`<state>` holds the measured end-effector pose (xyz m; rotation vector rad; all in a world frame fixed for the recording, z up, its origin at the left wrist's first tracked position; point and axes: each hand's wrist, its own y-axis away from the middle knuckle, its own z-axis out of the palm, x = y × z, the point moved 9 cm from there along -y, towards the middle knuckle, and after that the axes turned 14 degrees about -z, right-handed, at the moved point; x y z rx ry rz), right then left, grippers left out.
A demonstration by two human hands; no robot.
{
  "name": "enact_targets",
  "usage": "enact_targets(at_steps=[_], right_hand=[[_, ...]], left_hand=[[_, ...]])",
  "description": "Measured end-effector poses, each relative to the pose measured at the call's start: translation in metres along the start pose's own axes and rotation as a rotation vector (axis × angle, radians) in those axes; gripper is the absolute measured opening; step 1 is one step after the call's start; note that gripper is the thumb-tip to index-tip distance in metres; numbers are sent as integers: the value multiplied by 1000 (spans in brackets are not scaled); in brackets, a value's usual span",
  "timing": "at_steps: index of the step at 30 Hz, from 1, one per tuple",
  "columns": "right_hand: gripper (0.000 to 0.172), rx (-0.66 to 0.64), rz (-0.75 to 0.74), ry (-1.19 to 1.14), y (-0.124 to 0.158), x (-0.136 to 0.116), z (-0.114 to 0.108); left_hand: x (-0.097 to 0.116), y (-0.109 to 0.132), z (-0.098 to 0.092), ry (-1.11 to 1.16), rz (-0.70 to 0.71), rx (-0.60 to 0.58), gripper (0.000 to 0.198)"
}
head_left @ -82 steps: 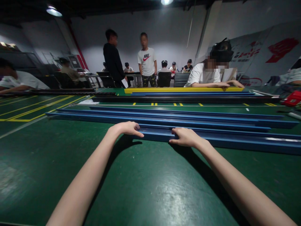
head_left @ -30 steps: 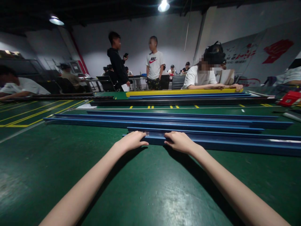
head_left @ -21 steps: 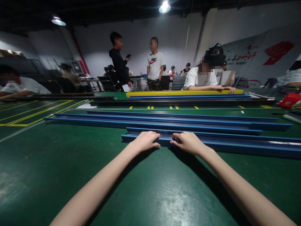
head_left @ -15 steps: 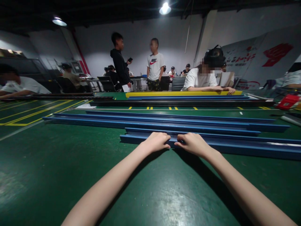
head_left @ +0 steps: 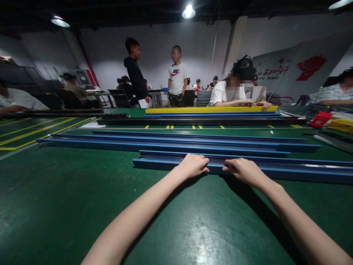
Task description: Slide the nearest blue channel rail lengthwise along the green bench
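A long blue channel rail [head_left: 286,171] lies across the green table [head_left: 82,206], nearest to me. My left hand [head_left: 193,165] rests over its near wall, fingers curled round the edge and thumb low on the front face. To the right, a small gap away, my right hand [head_left: 239,168] is curled over the same wall, fingertips pressed together at the edge. Whatever may be between the fingers is too small to tell. Just beyond lie more blue rails [head_left: 110,141], roughly parallel to the near one.
Farther back are a black rail [head_left: 193,121] and a yellow rail [head_left: 204,110], where a person in a headset [head_left: 228,94] rests both hands. A red object [head_left: 320,119] sits at the right. Two people stand behind; others sit around.
Both hands have shifted right along the near rail, and the gap between them has widened. The whole view has moved a little to the right.
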<state>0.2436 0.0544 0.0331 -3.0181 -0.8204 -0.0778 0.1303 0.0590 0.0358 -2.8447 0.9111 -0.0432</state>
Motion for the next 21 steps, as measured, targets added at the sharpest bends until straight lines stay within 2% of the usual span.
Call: enact_targets(at_steps=[12,15,21], right_hand=[[29,31,-29,68,0,-13,-5],[30,68,-63,54,-6,-21,-5],[31,157,-106,39,-29,-47,-5]], left_hand=[[4,5,-7,-44,54,20,19],[-6,10,-7,-60,29,13,18],[-42,28,-11,-92,-77,-11,15]])
